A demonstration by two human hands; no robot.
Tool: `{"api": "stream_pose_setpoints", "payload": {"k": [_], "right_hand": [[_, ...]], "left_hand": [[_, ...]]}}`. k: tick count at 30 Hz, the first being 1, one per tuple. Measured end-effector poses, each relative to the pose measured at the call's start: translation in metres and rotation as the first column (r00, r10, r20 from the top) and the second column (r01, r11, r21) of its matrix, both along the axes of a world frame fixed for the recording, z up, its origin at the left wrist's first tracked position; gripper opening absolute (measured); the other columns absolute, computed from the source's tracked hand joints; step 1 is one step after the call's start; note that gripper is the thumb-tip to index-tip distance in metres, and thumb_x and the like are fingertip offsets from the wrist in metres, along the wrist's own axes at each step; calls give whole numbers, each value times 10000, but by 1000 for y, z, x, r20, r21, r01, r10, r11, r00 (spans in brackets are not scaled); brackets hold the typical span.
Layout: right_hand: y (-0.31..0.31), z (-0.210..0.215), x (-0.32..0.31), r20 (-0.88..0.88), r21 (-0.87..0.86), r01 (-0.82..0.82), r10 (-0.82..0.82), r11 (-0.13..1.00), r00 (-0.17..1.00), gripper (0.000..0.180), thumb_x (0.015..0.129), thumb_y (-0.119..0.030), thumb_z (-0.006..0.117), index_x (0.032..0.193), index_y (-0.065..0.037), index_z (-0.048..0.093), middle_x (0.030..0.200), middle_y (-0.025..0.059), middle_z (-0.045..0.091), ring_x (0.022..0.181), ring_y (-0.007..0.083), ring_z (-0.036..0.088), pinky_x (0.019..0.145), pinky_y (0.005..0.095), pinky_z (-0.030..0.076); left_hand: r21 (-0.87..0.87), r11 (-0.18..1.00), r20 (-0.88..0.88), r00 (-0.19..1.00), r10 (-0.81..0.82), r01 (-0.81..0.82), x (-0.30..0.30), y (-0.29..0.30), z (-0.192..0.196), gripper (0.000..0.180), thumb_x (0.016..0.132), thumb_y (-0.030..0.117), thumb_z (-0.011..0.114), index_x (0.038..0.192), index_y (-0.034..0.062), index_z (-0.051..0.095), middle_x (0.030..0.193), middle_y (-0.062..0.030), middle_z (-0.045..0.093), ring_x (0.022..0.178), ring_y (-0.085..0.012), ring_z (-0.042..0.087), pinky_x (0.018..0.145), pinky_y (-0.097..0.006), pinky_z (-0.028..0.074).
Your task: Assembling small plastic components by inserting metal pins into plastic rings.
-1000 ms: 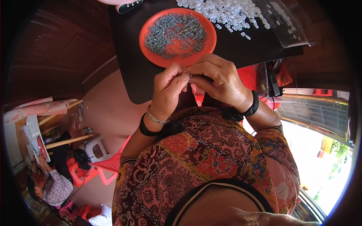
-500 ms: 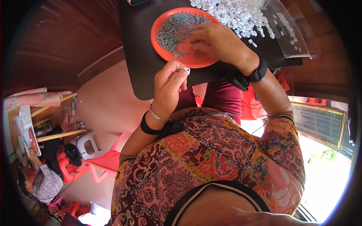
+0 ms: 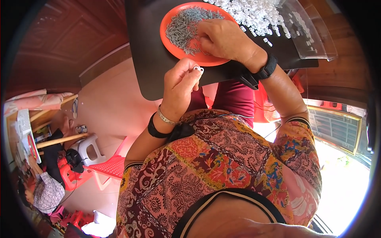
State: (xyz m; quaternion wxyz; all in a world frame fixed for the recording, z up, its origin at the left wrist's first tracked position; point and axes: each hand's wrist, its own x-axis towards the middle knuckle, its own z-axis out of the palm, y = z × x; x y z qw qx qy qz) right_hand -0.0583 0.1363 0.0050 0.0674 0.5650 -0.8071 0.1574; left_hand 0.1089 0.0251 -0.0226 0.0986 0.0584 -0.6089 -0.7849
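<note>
My left hand is closed in a pinch just short of the orange plate. Between its thumb and finger sits a small white plastic piece, with a rounded loop showing past the thumb. Many thin grey screws are heaped on the plate, mostly on its left side. Over the plate's right part, my right hand reaches down with bent fingers among the screws. Its fingertips are hidden under the hand, so what they grip does not show.
A heap of white plastic pieces lies on the dark table, right of the plate. Beside it, a clear plastic tray holds some more. At the left are a red chair, a grey stool and another person's patterned sleeve.
My right hand has shifted slightly left and up over the plate, its fingers curling down into the screws. My left hand has moved slightly right and up, still pinching the white piece.
</note>
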Motion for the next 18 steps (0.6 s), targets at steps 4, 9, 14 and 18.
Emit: {"api": "stream_pose_setpoints", "payload": {"k": [4, 9, 14, 18], "right_hand": [[7, -1, -7, 154, -29, 32, -27, 999, 988, 119, 798, -125, 586, 862, -29, 554, 821, 121, 600, 757, 292, 593, 649, 375, 481], [15, 11, -8, 582, -83, 164, -86, 983, 809, 149, 842, -114, 606, 958, -21, 596, 813, 41, 618, 747, 135, 586, 685, 263, 472], [24, 22, 22, 832, -308, 284, 112, 908, 544, 204, 899, -108, 569, 1065, 4, 608, 881, -1, 624, 773, 61, 554, 725, 225, 468], [28, 24, 58, 902, -379, 354, 255, 855, 349, 165, 912, -98, 568, 1038, 4, 606, 848, 13, 616, 765, 70, 556, 725, 211, 466]], "left_hand": [[-57, 998, 4, 1000, -31, 31, 2, -3, 0, 146, 897, 139, 480, 839, 16, 533, 621, -6, 504, 558, -67, 445, 525, -209, 328], [-60, 998, 13, 1000, -26, 27, 3, -4, 0, 144, 898, 136, 477, 841, 16, 534, 623, -7, 505, 554, -70, 448, 522, -211, 328], [1, 1000, 18, 1000, 0, 0, -1, -3, 4, 149, 878, 126, 531, 789, 8, 525, 595, 14, 457, 537, -47, 409, 506, -214, 330], [-18, 1000, -14, 1000, -26, 26, -3, -3, 10, 151, 881, 130, 529, 792, 9, 521, 597, 14, 459, 539, -48, 407, 513, -212, 327]]}}
